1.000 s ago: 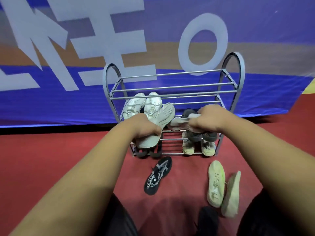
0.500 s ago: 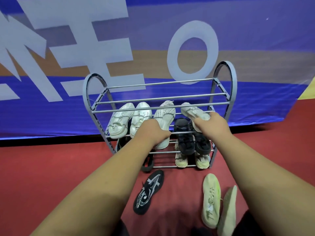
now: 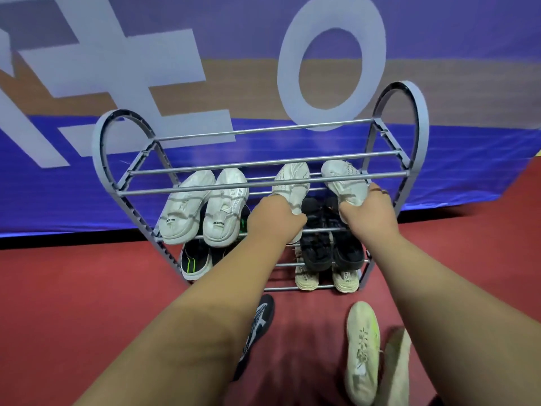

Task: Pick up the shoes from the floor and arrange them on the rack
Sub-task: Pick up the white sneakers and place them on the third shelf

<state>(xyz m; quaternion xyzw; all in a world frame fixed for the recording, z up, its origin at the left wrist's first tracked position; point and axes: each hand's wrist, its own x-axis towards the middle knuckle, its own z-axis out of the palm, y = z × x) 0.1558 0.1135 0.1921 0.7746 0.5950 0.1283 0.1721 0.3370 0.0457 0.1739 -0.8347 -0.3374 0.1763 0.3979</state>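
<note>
A grey metal shoe rack [image 3: 263, 183] stands against the banner wall. My left hand [image 3: 275, 219] grips the heel of a white knit shoe [image 3: 291, 183] lying on the second shelf. My right hand [image 3: 367, 213] grips the heel of its mate [image 3: 341, 178] just to the right on the same shelf. A pair of white chunky sneakers [image 3: 205, 205] sits at the left of that shelf. On the red floor lie a black shoe [image 3: 260, 320], partly hidden by my left arm, and a pale yellow-green pair [image 3: 363, 347].
Lower shelves hold black shoes [image 3: 330, 244], beige sneakers [image 3: 325, 276] and a black-and-green shoe [image 3: 194, 260]. The top shelf bars carry nothing. A blue banner [image 3: 263, 68] rises right behind the rack. Red floor [image 3: 73, 288] spreads to the left.
Both hands have carried the white knit shoes from in front of the rack onto the second shelf, toes pointing inward. The camera has moved closer.
</note>
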